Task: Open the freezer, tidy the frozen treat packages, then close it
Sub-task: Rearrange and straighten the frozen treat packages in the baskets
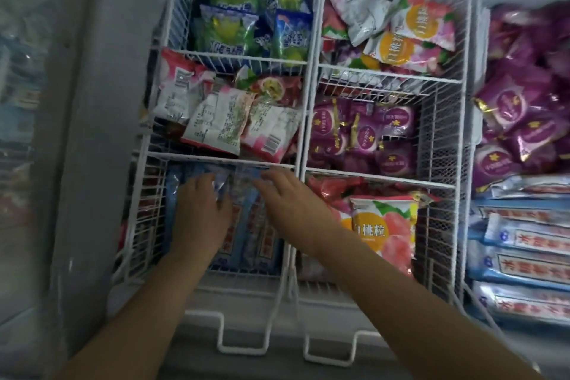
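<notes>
I had both hands in the nearest compartment of the wire basket. L hand lay flat, fingers relaxed, on the blue packs. R hand was just beside it, fingers straight, touching the same packs. Packs lay side by side under both palms, long axis along L fingers, far ends pointing away from me.

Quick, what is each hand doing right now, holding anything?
Left hand: open, fingers resting flat on the blue packages.
Right hand: open, fingertips touching the same packages.
</notes>
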A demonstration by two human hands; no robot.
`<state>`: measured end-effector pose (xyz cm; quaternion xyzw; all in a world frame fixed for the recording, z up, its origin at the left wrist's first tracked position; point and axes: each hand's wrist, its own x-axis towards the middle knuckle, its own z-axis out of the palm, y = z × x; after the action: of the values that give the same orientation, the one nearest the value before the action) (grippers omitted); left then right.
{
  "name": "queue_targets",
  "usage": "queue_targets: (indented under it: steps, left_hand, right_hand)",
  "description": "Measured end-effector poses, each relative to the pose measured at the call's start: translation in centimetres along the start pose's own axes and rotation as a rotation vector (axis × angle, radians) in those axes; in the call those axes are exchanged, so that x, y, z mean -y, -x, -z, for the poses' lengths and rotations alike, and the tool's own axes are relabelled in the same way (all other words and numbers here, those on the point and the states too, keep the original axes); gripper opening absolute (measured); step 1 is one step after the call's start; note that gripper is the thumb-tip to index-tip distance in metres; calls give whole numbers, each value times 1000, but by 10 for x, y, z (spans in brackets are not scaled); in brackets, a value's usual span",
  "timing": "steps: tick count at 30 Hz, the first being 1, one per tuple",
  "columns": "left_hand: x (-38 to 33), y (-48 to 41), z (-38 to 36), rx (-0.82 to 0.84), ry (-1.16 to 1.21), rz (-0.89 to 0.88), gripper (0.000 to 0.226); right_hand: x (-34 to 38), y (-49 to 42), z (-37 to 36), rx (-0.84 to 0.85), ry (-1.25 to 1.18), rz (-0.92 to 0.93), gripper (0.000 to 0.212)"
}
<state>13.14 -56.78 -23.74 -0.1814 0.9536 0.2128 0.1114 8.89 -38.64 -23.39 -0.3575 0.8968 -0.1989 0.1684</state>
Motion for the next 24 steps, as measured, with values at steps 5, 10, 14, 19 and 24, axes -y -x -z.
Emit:
queue_targets:
  steps: [5, 10, 14, 19, 24]
  left_hand:
    - [-106, 21, -31, 48, 67, -435, 33]
    - [-230, 38, -83, 75, 150, -781, 33]
    - [-319, 39, -121, 163, 200, -908, 22]
    - [-411, 22, -165, 269, 155, -883, 26]
    - [-465, 1, -192, 512, -115, -892, 26]
  right_hand:
    - [-60, 91, 65, -150, -109, -287, 51]
    - [-135, 194, 107, -272, -87, -583, 46]
    - [-193, 255, 124, -190, 66, -692, 42]
    - [-240, 291, 127, 167, 217, -699, 56]
    - [-258, 305, 132, 136, 294, -603, 50]
